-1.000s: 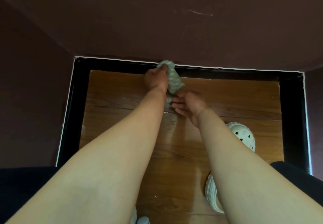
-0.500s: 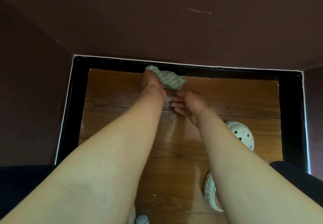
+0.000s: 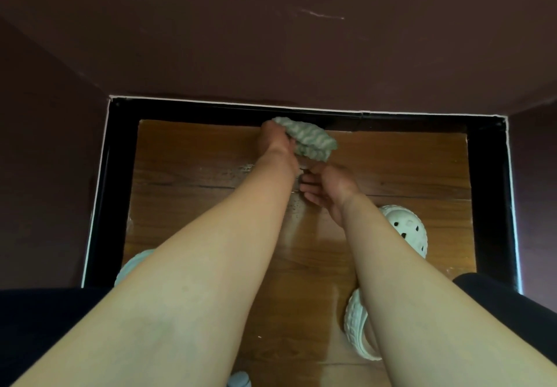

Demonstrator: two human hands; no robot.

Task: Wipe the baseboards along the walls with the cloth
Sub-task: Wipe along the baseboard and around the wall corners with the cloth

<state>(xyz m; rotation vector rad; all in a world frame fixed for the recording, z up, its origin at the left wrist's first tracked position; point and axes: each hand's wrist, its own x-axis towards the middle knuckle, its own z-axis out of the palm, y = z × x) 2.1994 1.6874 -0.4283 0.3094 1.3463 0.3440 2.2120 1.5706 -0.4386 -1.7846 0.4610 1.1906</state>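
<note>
A black baseboard [image 3: 211, 112] with a thin white top edge runs along the foot of the dark maroon far wall and down both side walls. My left hand [image 3: 272, 140] grips a bunched grey-green cloth [image 3: 310, 140] low against the far baseboard near its middle. My right hand [image 3: 330, 189] hovers just behind it over the wooden floor, fingers loosely bent toward the left and holding nothing.
Wooden floor [image 3: 187, 160] fills a narrow recess closed in by maroon walls on three sides. A white clog [image 3: 407, 229] is on my right foot, another pale clog [image 3: 132, 266] shows under my left arm. The right baseboard [image 3: 488, 190] stands close by.
My left hand has slid the cloth leftward and lower along the far baseboard, and the cloth now lies flatter and more sideways. My right hand has stayed nearly still.
</note>
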